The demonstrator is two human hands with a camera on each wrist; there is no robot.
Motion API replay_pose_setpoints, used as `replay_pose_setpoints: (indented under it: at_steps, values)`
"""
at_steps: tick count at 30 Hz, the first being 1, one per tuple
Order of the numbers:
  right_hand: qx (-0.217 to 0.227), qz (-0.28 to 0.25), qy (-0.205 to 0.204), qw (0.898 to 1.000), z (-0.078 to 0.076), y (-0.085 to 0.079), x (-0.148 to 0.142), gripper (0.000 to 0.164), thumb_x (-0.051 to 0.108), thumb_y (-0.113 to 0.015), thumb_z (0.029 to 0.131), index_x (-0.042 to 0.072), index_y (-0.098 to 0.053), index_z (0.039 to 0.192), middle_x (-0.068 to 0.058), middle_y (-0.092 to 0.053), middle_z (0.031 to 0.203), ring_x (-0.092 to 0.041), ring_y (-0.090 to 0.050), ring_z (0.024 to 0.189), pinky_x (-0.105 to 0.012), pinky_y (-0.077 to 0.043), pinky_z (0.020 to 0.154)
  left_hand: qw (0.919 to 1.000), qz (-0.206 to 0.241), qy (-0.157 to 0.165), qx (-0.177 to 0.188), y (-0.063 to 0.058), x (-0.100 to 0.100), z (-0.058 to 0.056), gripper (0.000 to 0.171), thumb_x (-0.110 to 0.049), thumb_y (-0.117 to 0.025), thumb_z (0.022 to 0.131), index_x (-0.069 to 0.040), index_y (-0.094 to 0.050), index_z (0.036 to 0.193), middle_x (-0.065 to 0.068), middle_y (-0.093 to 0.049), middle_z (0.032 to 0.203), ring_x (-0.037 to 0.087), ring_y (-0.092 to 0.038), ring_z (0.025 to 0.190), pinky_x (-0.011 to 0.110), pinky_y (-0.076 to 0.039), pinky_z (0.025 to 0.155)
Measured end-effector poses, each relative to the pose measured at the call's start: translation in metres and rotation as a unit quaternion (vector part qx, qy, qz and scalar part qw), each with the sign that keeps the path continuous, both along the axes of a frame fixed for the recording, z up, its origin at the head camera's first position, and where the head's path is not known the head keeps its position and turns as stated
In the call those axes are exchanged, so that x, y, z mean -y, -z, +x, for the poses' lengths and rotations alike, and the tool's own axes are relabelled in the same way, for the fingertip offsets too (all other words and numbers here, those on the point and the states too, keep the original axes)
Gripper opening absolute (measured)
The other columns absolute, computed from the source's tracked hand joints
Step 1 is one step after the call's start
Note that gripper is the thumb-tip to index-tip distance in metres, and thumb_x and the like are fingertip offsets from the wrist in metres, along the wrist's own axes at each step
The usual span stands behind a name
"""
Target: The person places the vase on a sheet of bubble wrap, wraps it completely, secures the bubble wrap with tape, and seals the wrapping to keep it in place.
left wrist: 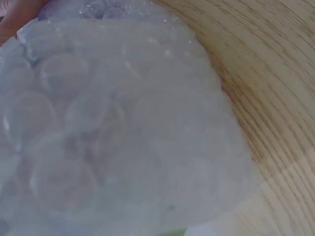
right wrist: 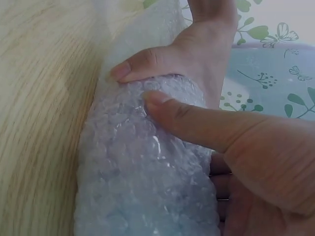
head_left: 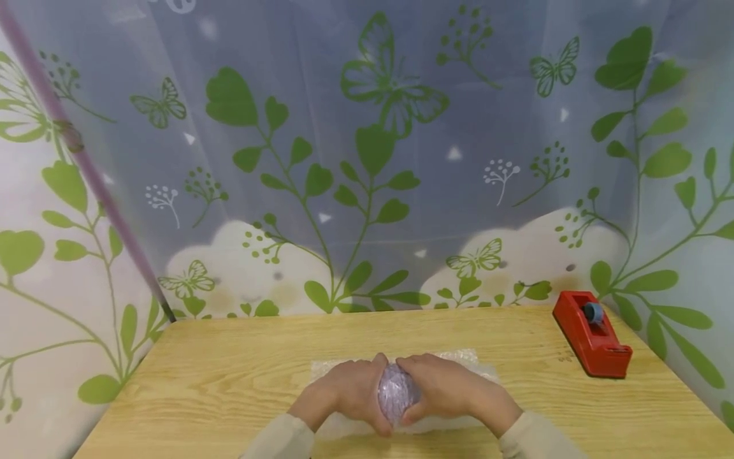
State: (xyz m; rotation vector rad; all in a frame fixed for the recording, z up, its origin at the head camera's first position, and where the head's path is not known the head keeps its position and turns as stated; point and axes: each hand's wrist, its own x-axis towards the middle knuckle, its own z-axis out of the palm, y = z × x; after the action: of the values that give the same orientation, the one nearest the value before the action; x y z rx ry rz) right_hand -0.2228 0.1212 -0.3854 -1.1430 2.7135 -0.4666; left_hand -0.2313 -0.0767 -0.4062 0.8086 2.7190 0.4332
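Note:
A bundle (head_left: 397, 390) wrapped in clear bubble wrap, lilac-tinted in the head view, sits between both hands low in the middle. My left hand (head_left: 357, 390) grips its left side and my right hand (head_left: 444, 387) grips the right side. In the right wrist view both thumbs press on the bubbled surface (right wrist: 142, 162), the right hand (right wrist: 275, 162) nearer and the left hand (right wrist: 197, 59) beyond. Bubble wrap (left wrist: 123, 123) fills much of the left wrist view, with a bit of a hand at the top left corner. Whatever the wrap encloses is hidden.
Loose bubble wrap (head_left: 459, 358) lies flat on the wooden table (head_left: 241, 357), beneath and around the hands. A red tape dispenser (head_left: 593, 338) with a small roll stands at the right. Leaf-patterned curtains (head_left: 321, 127) hang behind the table, and a purple pole (head_left: 92, 166) leans at the left.

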Motion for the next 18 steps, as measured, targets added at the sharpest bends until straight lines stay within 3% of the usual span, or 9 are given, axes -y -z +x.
replay_pose_setpoints:
  at_steps: [6, 10, 14, 18]
  values:
    - [-0.001, -0.018, -0.015, 1.000, 0.003, 0.004, 0.000, 0.085, 0.039, -0.076, 0.079, -0.011, -0.038, 0.137, -0.018, -0.051, 0.133, -0.034, -0.048, 0.121, -0.045, -0.039, 0.100, 0.9999, 0.013, 0.007, 0.005, 0.002, 0.004, -0.004, 0.078, -0.046, -0.088, 0.052, -0.015, -0.047, 0.110, -0.009, -0.053, 0.082, 0.006, -0.052, 0.068, 0.023, -0.046, 0.061]
    - [-0.017, -0.013, -0.003, 1.000, 0.005, 0.009, 0.003, 0.087, 0.036, -0.078, 0.077, -0.011, -0.037, 0.137, -0.021, -0.048, 0.134, -0.036, -0.045, 0.123, -0.047, -0.037, 0.101, 0.9992, 0.030, 0.005, 0.028, 0.001, 0.006, -0.008, 0.078, -0.044, -0.088, 0.052, -0.014, -0.048, 0.111, -0.009, -0.054, 0.084, 0.006, -0.053, 0.070, 0.024, -0.047, 0.063]
    - [-0.097, 0.025, 0.024, 0.995, 0.006, 0.021, 0.011, 0.095, 0.039, -0.085, 0.065, -0.010, -0.040, 0.133, -0.022, -0.051, 0.126, -0.037, -0.048, 0.117, -0.047, -0.039, 0.098, 0.9963, 0.058, 0.003, 0.064, 0.002, 0.008, -0.013, 0.075, -0.043, -0.088, 0.053, -0.013, -0.049, 0.110, -0.009, -0.054, 0.086, 0.006, -0.054, 0.074, 0.024, -0.047, 0.068]
    - [-0.193, 0.042, 0.039, 0.980, 0.004, 0.032, 0.019, 0.092, 0.045, -0.086, 0.059, -0.005, -0.045, 0.125, -0.016, -0.056, 0.110, -0.032, -0.055, 0.103, -0.044, -0.046, 0.089, 0.9891, 0.101, 0.004, 0.107, 0.004, 0.014, -0.019, 0.069, -0.041, -0.089, 0.054, -0.016, -0.049, 0.105, -0.007, -0.054, 0.089, 0.008, -0.055, 0.076, 0.024, -0.047, 0.069]
